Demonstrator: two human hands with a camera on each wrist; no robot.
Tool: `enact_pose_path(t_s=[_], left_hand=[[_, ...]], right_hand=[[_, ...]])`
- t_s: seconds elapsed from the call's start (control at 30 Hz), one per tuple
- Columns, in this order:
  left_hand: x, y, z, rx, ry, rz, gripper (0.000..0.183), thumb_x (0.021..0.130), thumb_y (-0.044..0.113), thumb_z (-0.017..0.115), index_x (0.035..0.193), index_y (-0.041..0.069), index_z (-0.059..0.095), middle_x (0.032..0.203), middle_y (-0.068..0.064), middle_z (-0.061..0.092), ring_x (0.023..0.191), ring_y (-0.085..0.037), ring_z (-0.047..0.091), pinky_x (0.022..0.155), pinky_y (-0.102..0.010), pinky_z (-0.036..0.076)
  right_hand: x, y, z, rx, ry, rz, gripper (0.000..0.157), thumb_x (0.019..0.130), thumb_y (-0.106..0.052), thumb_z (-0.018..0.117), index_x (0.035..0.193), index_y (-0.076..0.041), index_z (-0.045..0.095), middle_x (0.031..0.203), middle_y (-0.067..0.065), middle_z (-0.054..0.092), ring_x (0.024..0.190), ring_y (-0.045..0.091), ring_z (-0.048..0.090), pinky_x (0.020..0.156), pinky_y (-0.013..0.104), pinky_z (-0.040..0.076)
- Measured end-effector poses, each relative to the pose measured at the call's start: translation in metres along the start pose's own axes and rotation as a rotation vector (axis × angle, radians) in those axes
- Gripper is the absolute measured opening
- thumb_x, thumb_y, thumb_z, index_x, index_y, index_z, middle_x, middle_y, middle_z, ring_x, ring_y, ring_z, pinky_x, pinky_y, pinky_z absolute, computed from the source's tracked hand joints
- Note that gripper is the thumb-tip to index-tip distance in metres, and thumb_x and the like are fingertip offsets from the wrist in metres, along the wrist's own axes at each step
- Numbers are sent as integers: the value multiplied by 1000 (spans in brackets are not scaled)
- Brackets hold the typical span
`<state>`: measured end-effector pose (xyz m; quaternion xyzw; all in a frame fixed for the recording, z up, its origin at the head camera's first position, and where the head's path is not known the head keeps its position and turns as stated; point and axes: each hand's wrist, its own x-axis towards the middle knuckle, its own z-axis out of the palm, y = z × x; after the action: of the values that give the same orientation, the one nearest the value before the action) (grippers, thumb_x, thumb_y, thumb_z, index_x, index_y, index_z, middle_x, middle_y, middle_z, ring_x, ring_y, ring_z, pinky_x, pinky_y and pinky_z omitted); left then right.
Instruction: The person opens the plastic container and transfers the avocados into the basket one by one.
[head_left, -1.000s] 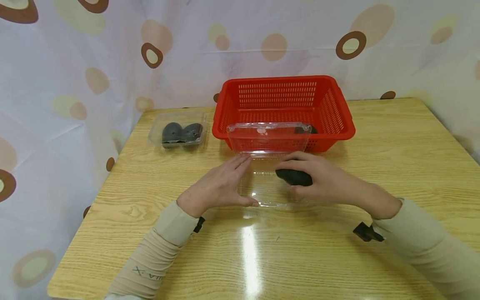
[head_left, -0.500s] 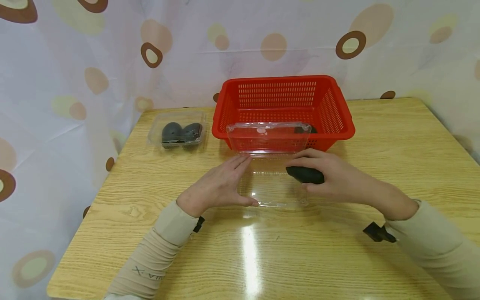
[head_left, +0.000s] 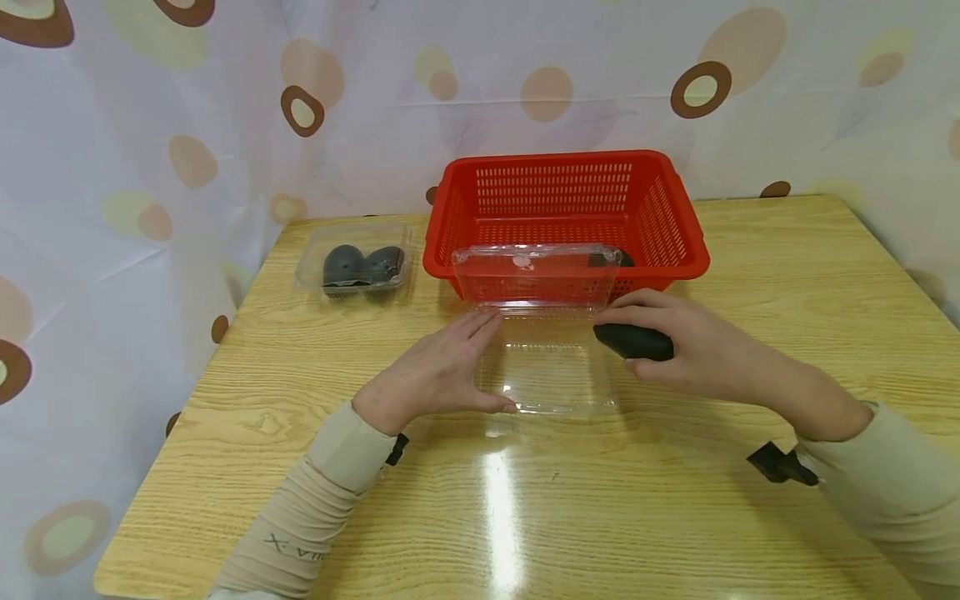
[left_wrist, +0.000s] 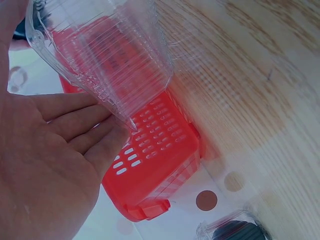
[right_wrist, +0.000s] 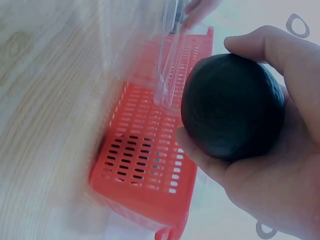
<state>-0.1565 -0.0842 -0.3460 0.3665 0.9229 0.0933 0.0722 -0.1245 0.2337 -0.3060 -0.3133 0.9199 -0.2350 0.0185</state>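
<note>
The basket is bright red, with rows of little holes. The round thing in the right hand is dark green, almost black. Two blackish things show in the small clear box; the open box is clear too. The table is yellow-brown with wavy wood lines. The cloth is whitish with brown rings and peach and yellow spots. The sleeves are beige, one with dark letters.

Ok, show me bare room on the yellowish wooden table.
Bare: the table right of the red plastic basket, and its front between both beige sleeves. Crowded: the middle, with the open clear plastic container, left hand and right hand gripping a dark oval object.
</note>
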Motion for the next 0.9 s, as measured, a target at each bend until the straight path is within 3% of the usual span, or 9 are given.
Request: enact_pose_path(t_s=[0.67, 0.9], left_hand=[[1, -1, 1, 8, 0, -2, 116, 77, 74, 65, 158, 4, 21, 165, -10, 23, 153, -26, 21, 124, -40, 24], [1, -1, 1, 5, 0, -5, 116, 77, 74, 66, 158, 4, 21, 165, -10, 23, 153, -26, 22, 124, -40, 24]], right_hand=[[-1, 13, -27, -71, 74, 31, 52, 83, -10, 77, 132, -18, 62, 128, 7, 59, 99, 22, 57, 70, 27, 48], [1, 14, -35, -60, 104, 81, 53, 81, -7, 78, 131, -20, 62, 120, 6, 60, 97, 24, 57, 72, 36, 50]])
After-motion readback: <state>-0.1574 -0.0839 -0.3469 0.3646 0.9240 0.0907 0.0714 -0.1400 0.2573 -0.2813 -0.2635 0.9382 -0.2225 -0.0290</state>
